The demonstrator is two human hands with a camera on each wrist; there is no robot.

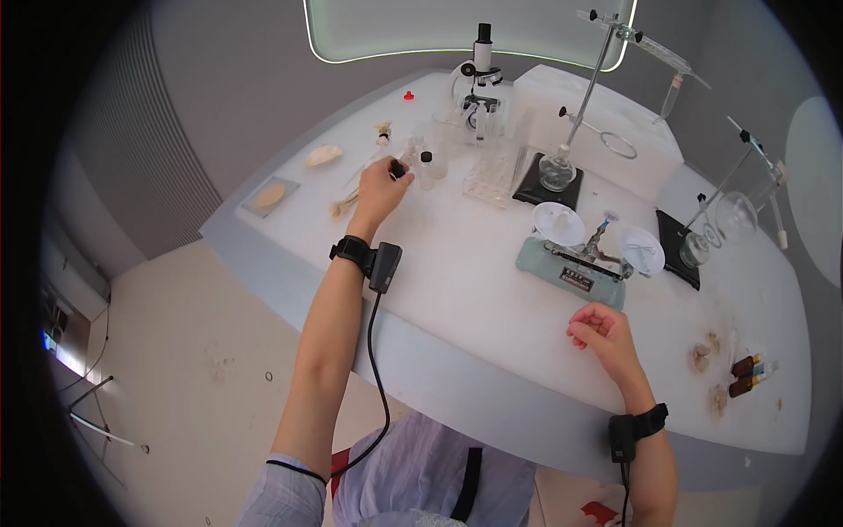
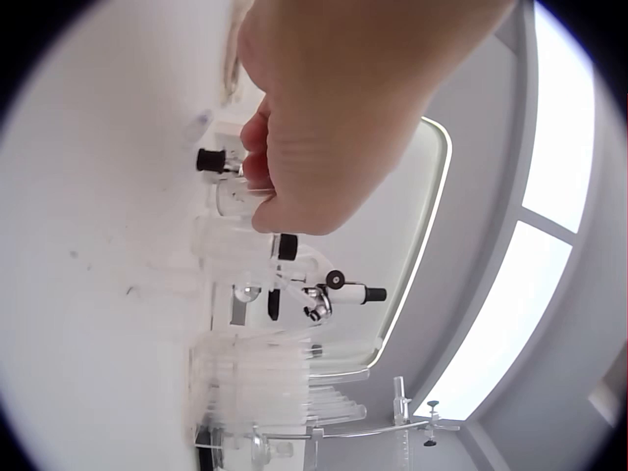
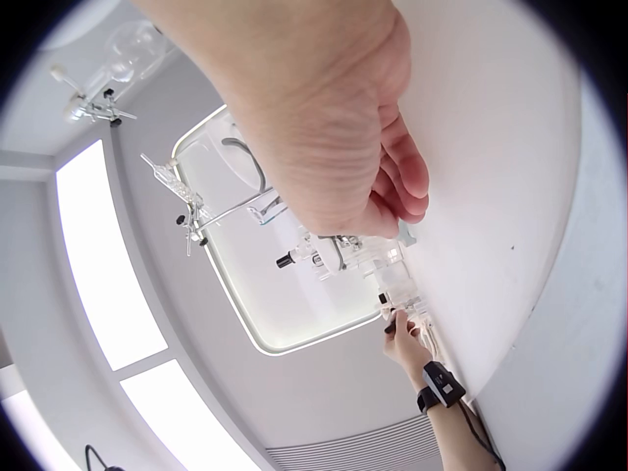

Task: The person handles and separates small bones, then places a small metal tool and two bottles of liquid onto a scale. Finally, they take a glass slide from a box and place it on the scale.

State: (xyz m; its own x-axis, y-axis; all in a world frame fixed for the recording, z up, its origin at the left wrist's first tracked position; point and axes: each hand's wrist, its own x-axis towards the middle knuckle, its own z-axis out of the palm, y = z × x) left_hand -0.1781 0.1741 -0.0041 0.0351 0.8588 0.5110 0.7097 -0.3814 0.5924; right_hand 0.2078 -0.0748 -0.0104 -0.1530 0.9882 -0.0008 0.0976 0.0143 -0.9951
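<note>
Black cap (image 1: 398,168) pinched in L hand's (image 1: 383,190) fingers, above table (image 1: 448,263); capped bottle (image 1: 427,176) upright, just R of them. R hand (image 1: 608,341) farther, nr scale (image 1: 571,274), fingers loosely curled, holding nothing.

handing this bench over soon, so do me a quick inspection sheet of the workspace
Surface: white table, brownish stains toward its right end.
Job's things: black-ended item, its kind unclear; black-capped bottle upright beside it; balance.
Clutter: brown bottles lying on their sides; small red item toward the back.
Hands: left hand holds the black-ended item; right hand, fingers loosely curled, holds nothing.
Cables: black cables hang from both wrist cameras; tangles, nothing seen.
Surroundings: grey wall, light-edged panel, marks on the floor.
</note>
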